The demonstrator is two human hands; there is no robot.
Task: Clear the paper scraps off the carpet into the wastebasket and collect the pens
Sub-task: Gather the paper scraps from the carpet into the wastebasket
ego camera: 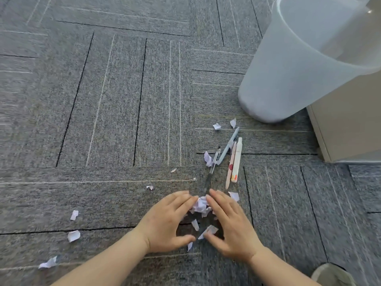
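While the carpet (115,100) lies open to the left, a wastebasket (288,65) and cabinet (348,129) close off the right. Four pens (231,157) lie near the basket; about a dozen paper scraps (73,235) are scattered. Left hand (167,226) and right hand (231,226), fingers flat, press a scrap pile (201,204) between their fingertips

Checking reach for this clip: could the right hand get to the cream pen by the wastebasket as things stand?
Probably yes. The cream pen lies on open carpet just ahead of the right hand, nothing over it. But that hand and the left hand are cupped around a scrap pile.
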